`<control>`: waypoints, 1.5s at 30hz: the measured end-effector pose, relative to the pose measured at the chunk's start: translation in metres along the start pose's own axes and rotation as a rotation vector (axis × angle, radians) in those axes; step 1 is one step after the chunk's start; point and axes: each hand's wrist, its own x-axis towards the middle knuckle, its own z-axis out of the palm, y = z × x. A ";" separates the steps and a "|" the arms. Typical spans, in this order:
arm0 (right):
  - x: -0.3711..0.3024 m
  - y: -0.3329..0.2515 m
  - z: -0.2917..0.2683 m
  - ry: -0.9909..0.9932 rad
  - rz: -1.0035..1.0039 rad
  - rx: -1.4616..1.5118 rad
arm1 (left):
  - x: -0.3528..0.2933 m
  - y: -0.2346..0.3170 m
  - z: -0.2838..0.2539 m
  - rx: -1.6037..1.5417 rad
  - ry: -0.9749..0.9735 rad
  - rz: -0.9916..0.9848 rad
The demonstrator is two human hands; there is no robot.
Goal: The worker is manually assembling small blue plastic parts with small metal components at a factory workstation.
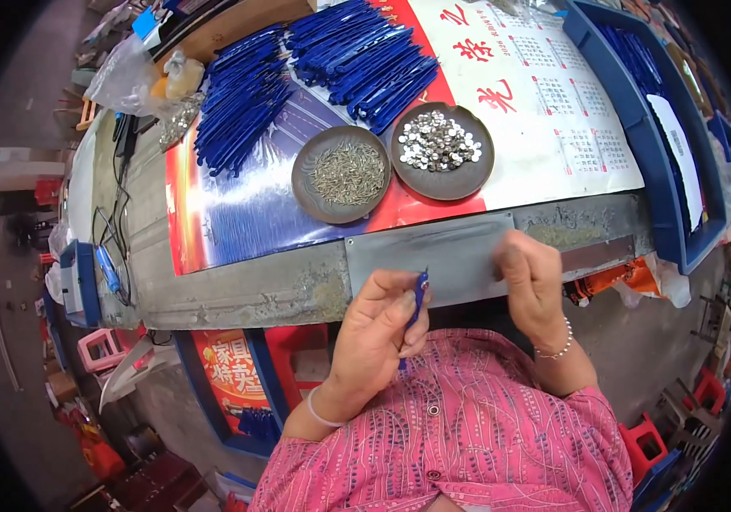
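Note:
My left hand (382, 320) is closed around a slim blue plastic piece (419, 296), held upright above the table's near edge. A small thin pin-like tip sticks out at the top of the piece. Slightly blurred, my right hand (533, 277) is raised to the right with thumb and fingers curled together; whatever is between the fingertips cannot be made out. Under both hands lies a grey metal plate (459, 256). Beyond it stand a round brown dish (304, 192) of small metal pins (348, 173) and another dish (442, 186) of shiny round metal caps (438, 143).
Stacks of slim blue pieces (246, 102) and more blue pieces (365, 60) cover the far side of the table. A printed calendar sheet (545, 171) lies beneath the dishes. At right stands a blue crate (651, 171); plastic bags (127, 81) and a cable (114, 226) are at left.

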 end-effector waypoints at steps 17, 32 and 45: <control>-0.014 0.041 -0.029 0.275 -0.381 -0.263 | 0.089 0.008 0.026 1.878 -0.349 0.638; -0.013 0.039 -0.031 0.262 -0.359 -0.232 | 0.058 0.044 0.004 2.120 -0.318 0.513; -0.015 0.040 -0.027 0.291 -0.375 -0.289 | 0.090 0.019 0.031 2.122 -0.406 0.573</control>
